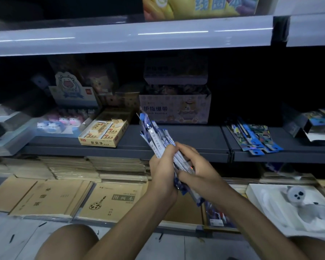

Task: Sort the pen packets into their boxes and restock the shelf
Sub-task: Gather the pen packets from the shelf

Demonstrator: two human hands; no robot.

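The left grip [162, 166] and right grip [197, 171] both clutch a fanned bundle of pen packets [157, 132], held above the notebooks [51, 199], before the shelf [176, 136]. They'd do well to square its edges before boxing.

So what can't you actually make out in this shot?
All in the head view:
- How many pen packets are in the bundle: the left hand and right hand cover its lower half.
- What the brown box holds: the forearms hide it.
- The dark box, far right on the shelf: cut off by the frame edge.
- The goods at the back of the shelf: too dark.
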